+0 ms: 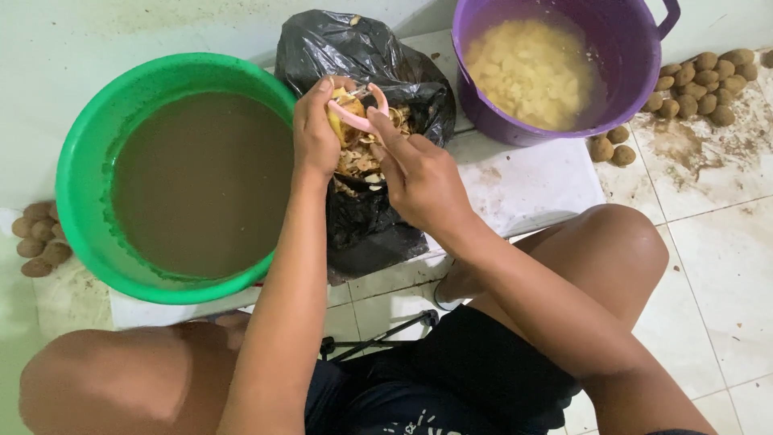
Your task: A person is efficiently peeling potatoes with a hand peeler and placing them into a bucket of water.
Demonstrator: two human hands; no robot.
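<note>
From the head camera, looking down, the left hand [314, 133] is closed around a small, partly peeled yellow potato [345, 113], fingers wrapped over its far side, holding it above the open black plastic rubbish bag [362, 48]. The right hand [419, 177] grips a pale pink plastic peeler [358, 119], fingers curled round its handle, and the peeler's head lies against the potato. Brown and yellow potato peelings [362, 157] fill the mouth of the bag just beneath both hands.

Left of the bag stands a round green plastic basin [80, 169] filled with muddy brown water. Far right is a purple plastic tub [628, 56] holding pale peeled potato pieces in water. Unpeeled brown potatoes [708, 76] lie heaped on the dirty white tiled floor [725, 242] to the right of the tub, and a few more [36, 238] sit at the left edge beside the basin. The person's bare knees frame the near part of the scene.
</note>
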